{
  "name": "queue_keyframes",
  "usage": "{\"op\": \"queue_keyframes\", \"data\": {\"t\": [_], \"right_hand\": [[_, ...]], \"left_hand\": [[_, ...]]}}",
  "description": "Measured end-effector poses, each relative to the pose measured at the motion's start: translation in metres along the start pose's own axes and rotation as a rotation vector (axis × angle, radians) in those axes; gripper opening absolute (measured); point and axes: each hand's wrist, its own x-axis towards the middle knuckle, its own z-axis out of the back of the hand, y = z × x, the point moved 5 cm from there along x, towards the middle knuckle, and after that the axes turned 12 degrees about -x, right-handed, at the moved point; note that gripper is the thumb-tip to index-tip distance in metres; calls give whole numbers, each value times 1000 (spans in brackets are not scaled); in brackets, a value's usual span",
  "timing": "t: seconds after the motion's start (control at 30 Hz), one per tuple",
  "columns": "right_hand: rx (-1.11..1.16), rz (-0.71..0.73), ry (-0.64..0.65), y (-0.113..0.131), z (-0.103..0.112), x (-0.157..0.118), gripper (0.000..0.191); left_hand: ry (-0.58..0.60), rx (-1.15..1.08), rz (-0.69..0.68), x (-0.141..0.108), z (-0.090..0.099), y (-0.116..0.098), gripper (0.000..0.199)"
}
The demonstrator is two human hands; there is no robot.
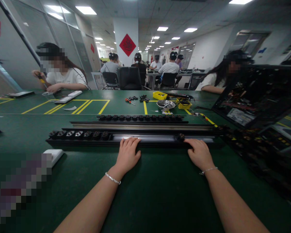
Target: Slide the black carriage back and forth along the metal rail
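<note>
Front channel (147, 138): black, lying before me from 10 to 2 o'clock; seven dark modules (79, 134) sit in its left end, a silver strip (157, 138) exposed beyond them.
My left hand (128, 153): toward 11 o'clock, palm down, fingers loosely extended over the channel's near edge, thumb spread to the right; gripping nothing that I can see.
Yellow tray (157, 96): 12 o'clock, far side; small items inside, too small to identify.
Metal bowl (160, 106): just nearer than the tray; contents unclear.
Single module (181, 137): 1 o'clock, in the channel, apart from the seven.
Yellow bin (186, 106): beyond that module; contents not discernible.
My right hand (200, 155): between 1 and 2 o'clock, palm down, index finger reaching to the single module; whether it grips, I cannot tell.
</note>
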Motion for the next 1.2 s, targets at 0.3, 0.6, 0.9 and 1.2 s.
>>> {"op": "queue_keyframes", "data": {"t": [0.3, 0.6, 0.9, 1.2], "right_hand": [[8, -28, 10, -5, 0, -1, 41], [4, -76, -13, -11, 0, -3, 38], [9, -71, -20, -11, 0, -4, 38], [-8, -88, -13, -18, -1, -2, 37]], "left_hand": [[3, -5, -1, 0, -1, 0, 46], [-5, -9, 1, -1, -1, 0, 46], [-1, -11, 0, 0, -1, 0, 46], [5, -9, 1, -1, 0, 0, 47]]}}
